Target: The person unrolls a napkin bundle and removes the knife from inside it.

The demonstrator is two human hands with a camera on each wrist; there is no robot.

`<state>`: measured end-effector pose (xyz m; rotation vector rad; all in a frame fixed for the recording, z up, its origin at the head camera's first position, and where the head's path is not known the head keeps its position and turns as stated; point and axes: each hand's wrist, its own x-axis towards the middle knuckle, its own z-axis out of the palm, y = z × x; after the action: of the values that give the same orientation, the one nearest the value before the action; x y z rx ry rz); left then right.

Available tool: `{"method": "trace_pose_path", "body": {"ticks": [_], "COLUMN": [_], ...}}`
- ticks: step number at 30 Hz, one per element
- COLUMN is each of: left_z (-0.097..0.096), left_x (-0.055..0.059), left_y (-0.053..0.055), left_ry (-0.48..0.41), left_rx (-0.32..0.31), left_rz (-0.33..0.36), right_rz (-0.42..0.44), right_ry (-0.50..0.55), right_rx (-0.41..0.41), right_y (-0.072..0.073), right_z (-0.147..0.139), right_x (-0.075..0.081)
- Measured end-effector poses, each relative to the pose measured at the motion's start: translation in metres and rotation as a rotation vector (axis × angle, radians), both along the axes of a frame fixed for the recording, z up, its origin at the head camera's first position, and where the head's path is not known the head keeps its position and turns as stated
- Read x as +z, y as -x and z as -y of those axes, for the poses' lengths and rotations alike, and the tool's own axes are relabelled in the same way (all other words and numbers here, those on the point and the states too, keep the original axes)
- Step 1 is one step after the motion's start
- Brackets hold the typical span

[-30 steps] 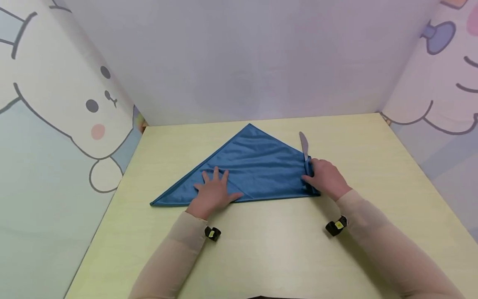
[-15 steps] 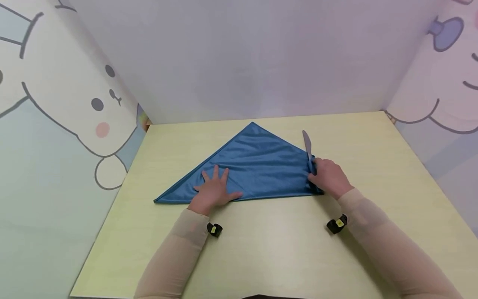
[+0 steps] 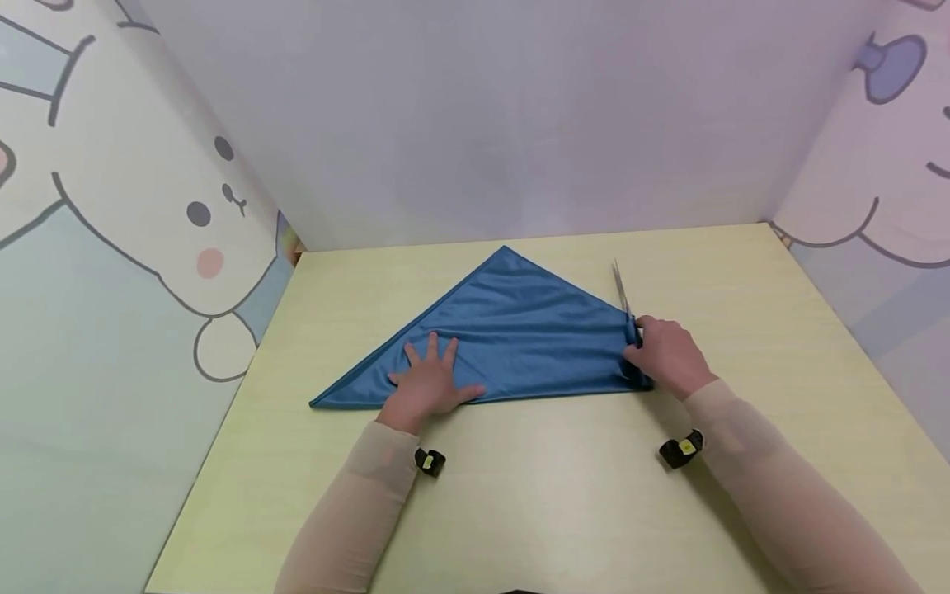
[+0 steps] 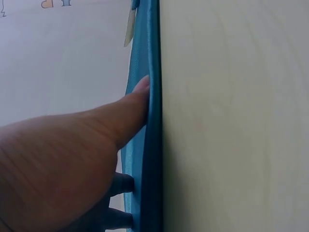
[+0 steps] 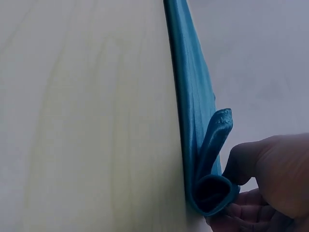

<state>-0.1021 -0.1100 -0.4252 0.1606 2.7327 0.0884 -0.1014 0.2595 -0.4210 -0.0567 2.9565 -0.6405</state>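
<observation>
A blue satin napkin (image 3: 534,338) lies folded into a wide triangle, point towards the back. My left hand (image 3: 426,384) presses flat on its left part with spread fingers; in the left wrist view the thumb (image 4: 133,104) rests by the front edge. At the right end, my right hand (image 3: 671,355) grips a rolled part of the napkin between thumb and fingers. From this roll a table knife blade (image 3: 620,287) sticks out towards the back, seen edge-on; its handle is hidden. The right wrist view shows the hollow roll end (image 5: 212,193) and a loose flap (image 5: 216,135).
The pale wooden table (image 3: 549,487) extends around the napkin on all sides. A plain pale wall (image 3: 505,124) stands behind its back edge, and cartoon-printed walls (image 3: 148,223) flank both sides. Each wrist carries a small black camera (image 3: 430,462).
The knife blade has turned from showing its flat side to its thin edge. My right hand and the rolled end have shifted slightly right. My left hand stays pressed on the napkin.
</observation>
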Motion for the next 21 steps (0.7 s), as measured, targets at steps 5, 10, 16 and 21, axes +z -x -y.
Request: {"method": "trace_pose_path", "body": {"ticks": [5, 10, 16, 21], "left_z": [0.001, 0.0, 0.0, 0.001], "left_x": [-0.001, -0.002, -0.002, -0.002], "left_y": [-0.001, 0.0, 0.0, 0.0], "left_ry": [0.006, 0.0, -0.003, -0.006], "left_rx": [0.002, -0.004, -0.004, -0.006], "left_rz": [0.004, -0.003, -0.002, -0.006], "right_rz": [0.026, 0.04, 0.085, 0.102], "right_ry": [0.012, 0.023, 0.041, 0.037], "right_rx": [-0.018, -0.035, -0.045, -0.039], "right_y": [0.001, 0.001, 0.002, 0.004], "right_z": [-0.007, -0.012, -0.017, -0.021], "right_x": [0.002, 0.003, 0.003, 0.001]}}
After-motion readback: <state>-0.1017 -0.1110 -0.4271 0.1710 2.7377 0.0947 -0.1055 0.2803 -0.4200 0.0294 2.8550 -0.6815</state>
